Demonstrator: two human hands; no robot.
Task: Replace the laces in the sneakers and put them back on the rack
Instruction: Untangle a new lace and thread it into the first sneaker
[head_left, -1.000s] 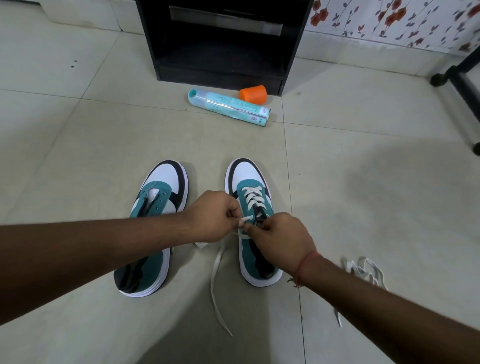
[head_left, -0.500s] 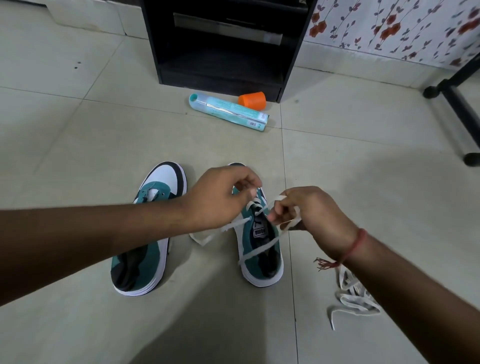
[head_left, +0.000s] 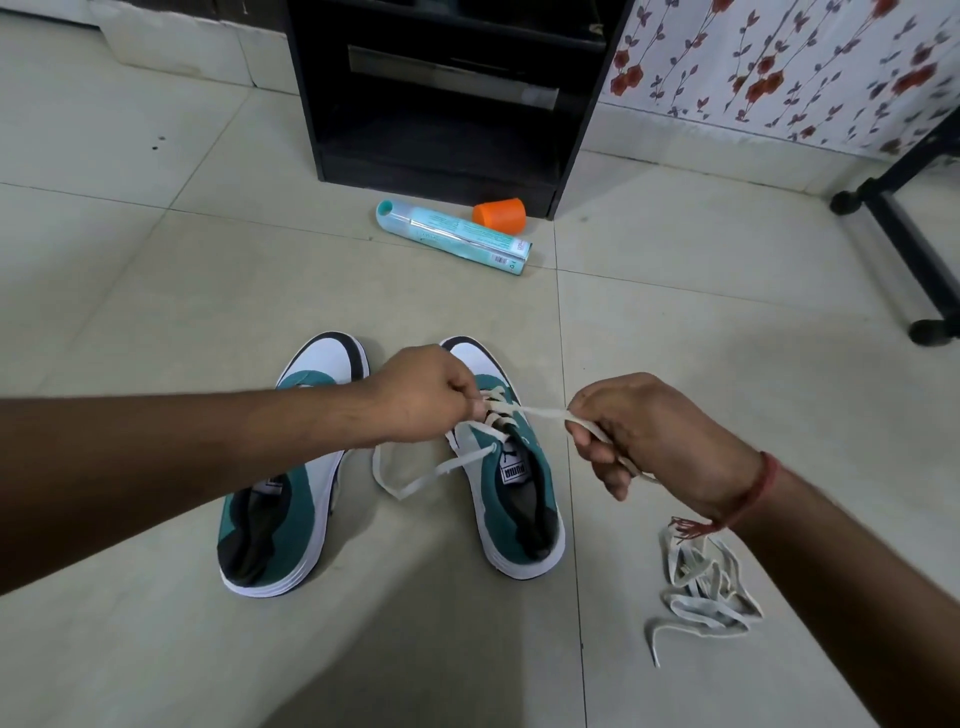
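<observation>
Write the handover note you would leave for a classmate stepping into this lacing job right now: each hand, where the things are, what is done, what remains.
Left hand pinches the lace at the right sneaker's eyelets. Right hand grips the same lace, drawn taut to the right.
Left sneaker sits beside it, apparently unlaced. A loose lace pile lies on the floor at right. Black rack stands ahead.
Done: the lower eyelets of the right sneaker.
Left: finish it, lace the left sneaker, rack both.

The two sneakers (head_left: 519, 499) are teal, white and black with white soles, their laces (head_left: 698, 587) off-white, the rack (head_left: 447, 93) black, the tube box (head_left: 457, 236) turquoise, the cup (head_left: 500, 214) orange, the floor (head_left: 727, 338) pale beige tile, the wall covering (head_left: 779, 62) white with red flowers.
</observation>
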